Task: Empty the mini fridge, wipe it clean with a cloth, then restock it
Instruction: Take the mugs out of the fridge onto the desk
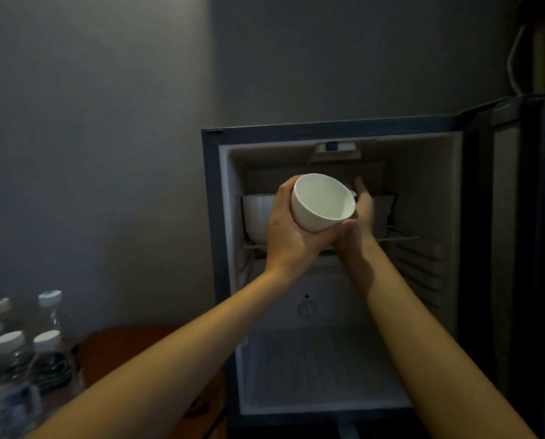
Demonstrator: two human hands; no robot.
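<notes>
Mini fridge (423, 191): left hand (283, 231) is gripping white cup (323, 202) at shelf (401, 238); right hand (364, 210) is reaching behind, grip unclear. Best keeping it clear of neighbouring cup (258, 217).

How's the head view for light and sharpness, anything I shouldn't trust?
Head view: dim overall; the white cup in the left hand is brightest and fairly sharp; the right hand behind it lies in shadow; the water bottles at lower left look dark and soft.
</notes>
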